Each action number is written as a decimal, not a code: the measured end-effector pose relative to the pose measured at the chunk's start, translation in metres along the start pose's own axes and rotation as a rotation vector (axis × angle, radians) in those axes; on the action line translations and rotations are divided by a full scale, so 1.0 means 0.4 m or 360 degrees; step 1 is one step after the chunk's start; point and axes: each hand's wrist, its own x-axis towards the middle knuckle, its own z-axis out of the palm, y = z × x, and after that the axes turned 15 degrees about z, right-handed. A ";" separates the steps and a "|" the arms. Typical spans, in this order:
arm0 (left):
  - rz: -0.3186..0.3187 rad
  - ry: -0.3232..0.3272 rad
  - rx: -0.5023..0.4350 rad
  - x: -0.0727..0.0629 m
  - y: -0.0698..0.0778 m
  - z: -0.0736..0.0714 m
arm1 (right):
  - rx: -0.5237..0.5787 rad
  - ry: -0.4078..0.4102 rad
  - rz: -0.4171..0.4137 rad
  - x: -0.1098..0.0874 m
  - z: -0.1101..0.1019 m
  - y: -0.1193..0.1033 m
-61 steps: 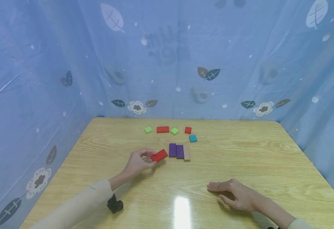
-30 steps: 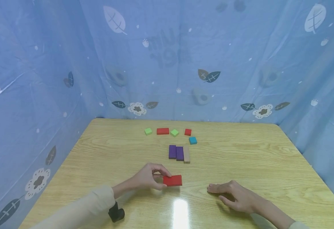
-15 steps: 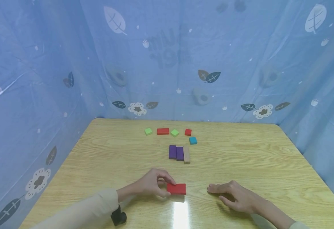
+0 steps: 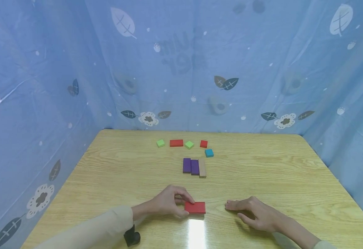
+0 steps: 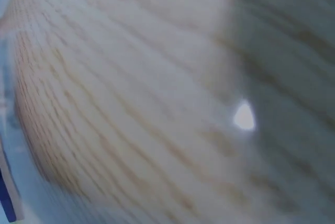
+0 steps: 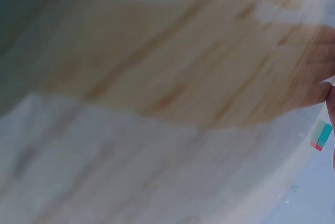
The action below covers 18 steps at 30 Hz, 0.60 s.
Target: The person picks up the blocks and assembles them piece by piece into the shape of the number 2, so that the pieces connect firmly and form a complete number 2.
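Between thumb and fingers my left hand [image 4: 169,202] pinches the left end of a flat red block [image 4: 195,208], low over the near middle of the table. Whether the block touches the wood I cannot tell. My right hand [image 4: 256,212] rests on the table to the right of it, fingers extended and holding nothing. Farther back, two purple blocks [image 4: 187,165] and a plain wooden block [image 4: 202,168] lie side by side. The left wrist view is mostly bare wood grain. In the right wrist view part of the right hand [image 6: 316,56] shows at the edge.
Along the back of the table [image 4: 262,166] lie a green block [image 4: 160,143], a long red block [image 4: 176,143], another green block [image 4: 189,145], a small red block [image 4: 203,144] and a blue block [image 4: 209,153]. A patterned blue curtain [image 4: 181,90] hangs behind and at the sides.
My left hand has brought the red block from beside the purple blocks toward me and to the right, turning it level. The right hand has stayed put.
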 end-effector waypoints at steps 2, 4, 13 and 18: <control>0.0001 -0.0011 0.0023 0.004 -0.002 0.001 | 0.0000 0.0002 0.0003 -0.001 0.001 0.000; 0.0000 -0.0028 0.0034 0.005 -0.004 0.002 | 0.0004 -0.0006 0.0018 -0.001 0.002 0.000; -0.0019 -0.0099 0.0000 0.000 -0.010 0.011 | 0.0029 -0.0026 0.0070 -0.001 0.001 -0.001; -0.0028 -0.0121 -0.0001 -0.003 -0.015 0.016 | 0.0024 -0.0018 0.0023 -0.001 0.000 -0.001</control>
